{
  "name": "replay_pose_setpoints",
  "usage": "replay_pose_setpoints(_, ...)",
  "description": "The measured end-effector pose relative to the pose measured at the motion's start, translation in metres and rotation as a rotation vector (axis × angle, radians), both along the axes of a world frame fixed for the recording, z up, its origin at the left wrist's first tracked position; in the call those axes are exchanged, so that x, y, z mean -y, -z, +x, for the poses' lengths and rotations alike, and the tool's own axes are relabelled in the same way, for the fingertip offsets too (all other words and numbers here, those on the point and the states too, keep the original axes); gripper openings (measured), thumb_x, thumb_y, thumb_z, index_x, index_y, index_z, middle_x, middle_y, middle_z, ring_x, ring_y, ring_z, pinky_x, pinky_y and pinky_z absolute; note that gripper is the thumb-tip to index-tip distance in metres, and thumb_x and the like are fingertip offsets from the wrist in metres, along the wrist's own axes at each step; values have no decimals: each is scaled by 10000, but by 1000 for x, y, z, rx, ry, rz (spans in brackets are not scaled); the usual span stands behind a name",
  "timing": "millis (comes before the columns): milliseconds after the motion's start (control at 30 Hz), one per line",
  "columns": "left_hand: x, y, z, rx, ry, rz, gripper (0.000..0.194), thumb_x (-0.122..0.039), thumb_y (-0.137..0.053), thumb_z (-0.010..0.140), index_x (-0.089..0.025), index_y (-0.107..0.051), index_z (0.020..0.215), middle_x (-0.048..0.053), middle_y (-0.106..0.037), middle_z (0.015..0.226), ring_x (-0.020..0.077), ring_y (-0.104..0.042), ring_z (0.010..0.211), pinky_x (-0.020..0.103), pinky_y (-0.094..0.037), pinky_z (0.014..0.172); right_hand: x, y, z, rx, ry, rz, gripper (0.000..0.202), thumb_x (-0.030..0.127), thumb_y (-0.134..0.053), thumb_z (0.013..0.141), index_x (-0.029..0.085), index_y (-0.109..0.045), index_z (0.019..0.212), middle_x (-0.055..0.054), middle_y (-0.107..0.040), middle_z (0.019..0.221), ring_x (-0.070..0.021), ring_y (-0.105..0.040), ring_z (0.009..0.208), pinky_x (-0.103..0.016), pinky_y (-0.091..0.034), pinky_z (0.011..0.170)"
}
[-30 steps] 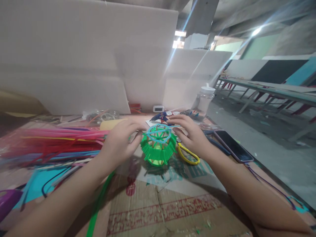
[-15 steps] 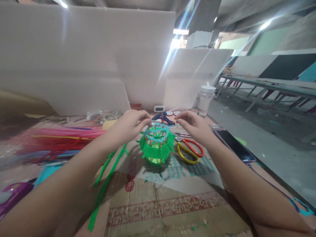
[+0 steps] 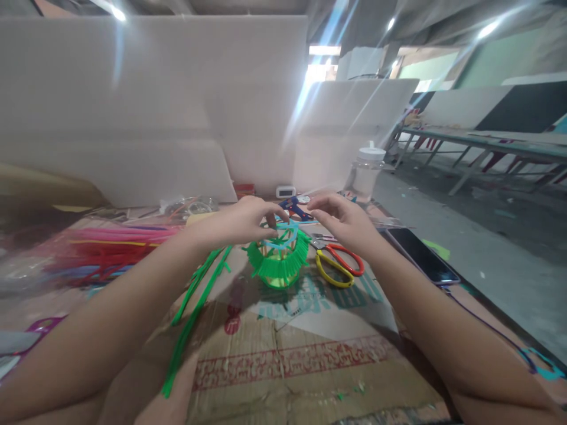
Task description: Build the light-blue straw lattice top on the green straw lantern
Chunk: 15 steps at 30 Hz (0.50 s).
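Note:
A small basket-like frame [image 3: 277, 268] with a fringe of green fuzzy strips stands upright on the cardboard. Light blue fuzzy stem [image 3: 290, 236] runs round its top, above thin brown uprights. My left hand [image 3: 254, 221] reaches over the left of this rim, thumb and forefinger apart; whether they touch it I cannot tell. To the right of the rim hovers my right hand [image 3: 343, 221], its fingers curved with a gap to the thumb and nothing visible in them. Scissors [image 3: 339, 265] with red and yellow handles lie below that hand.
Loose green stems [image 3: 195, 319] lie left on the cardboard [image 3: 283, 378]. Bundled red and pink stems [image 3: 119, 251] are farther left. Behind the frame are a blue glue gun [image 3: 295, 208] and a small white clock [image 3: 286, 192]. A bottle [image 3: 368, 174] and a phone [image 3: 420, 254] are at right.
My left hand has moved right, over the top of the green frame, and its thumb and forefinger have spread. My right hand has shifted slightly left. The view has tilted a little.

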State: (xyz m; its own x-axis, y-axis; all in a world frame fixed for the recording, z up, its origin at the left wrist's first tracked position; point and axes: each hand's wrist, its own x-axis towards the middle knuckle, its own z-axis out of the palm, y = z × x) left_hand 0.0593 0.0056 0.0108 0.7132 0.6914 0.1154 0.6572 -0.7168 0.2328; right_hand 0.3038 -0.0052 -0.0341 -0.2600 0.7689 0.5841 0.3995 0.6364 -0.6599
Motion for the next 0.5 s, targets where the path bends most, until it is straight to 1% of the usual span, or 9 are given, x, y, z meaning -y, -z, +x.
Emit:
replay_pose_setpoints(67,-2,1,3,-35,-22,74,311,-267,-651,875,-226,-729,1174,68,-775,1010,212,-685,867,320,-460,831,0,0,0,3,-6,12,97,268,-603,915,201,-670,936,-62,-709,1034,-199,-668,946,-380,-526,863)
replay_pose_setpoints(133,-3,3,5,-48,-23,127,287,-274,-666,882,-227,-738,1155,68,-777,1003,220,-682,889,330,-447,849,0,0,1,10,-17,16,95,262,-601,917,202,-670,943,-63,-707,1040,-196,-667,944,-375,-525,859)
replay_pose_setpoints(233,-1,5,5,-23,-15,117,300,-356,-631,928,-226,-727,1182,71,-776,997,216,-681,884,313,-450,829,-1,1,1,23,-22,34,99,254,-601,918,199,-673,956,-64,-705,1043,-196,-667,944,-372,-525,853)
replay_pose_setpoints(300,1,4,5,32,-42,109,328,-394,-584,956,-212,-722,1191,78,-776,985,216,-684,880,311,-459,822,-1,1,1,30,-20,42,100,251,-600,918,198,-675,957,-63,-707,1035,-196,-669,940,-370,-526,849)
replay_pose_setpoints(367,6,2,2,118,-92,124,333,-383,-566,958,-197,-718,1188,84,-775,1010,222,-687,909,318,-465,837,0,0,1,29,-23,42,101,250,-598,916,198,-676,954,-65,-708,1040,-196,-670,945,-366,-527,851)
replay_pose_setpoints(433,11,-2,-3,213,-163,163,302,-350,-550,950,-192,-726,1137,81,-770,1045,223,-682,940,318,-463,841,2,-2,0,11,-16,35,97,250,-602,907,196,-674,944,-67,-711,1046,-193,-673,942,-358,-528,845)
replay_pose_setpoints(500,16,-5,-13,300,-273,213,279,-346,-519,950,-195,-724,1064,63,-762,1007,212,-668,894,304,-453,787,3,-4,0,-14,27,30,83,243,-618,885,191,-672,920,-61,-720,1006,-185,-676,896,-341,-527,813)
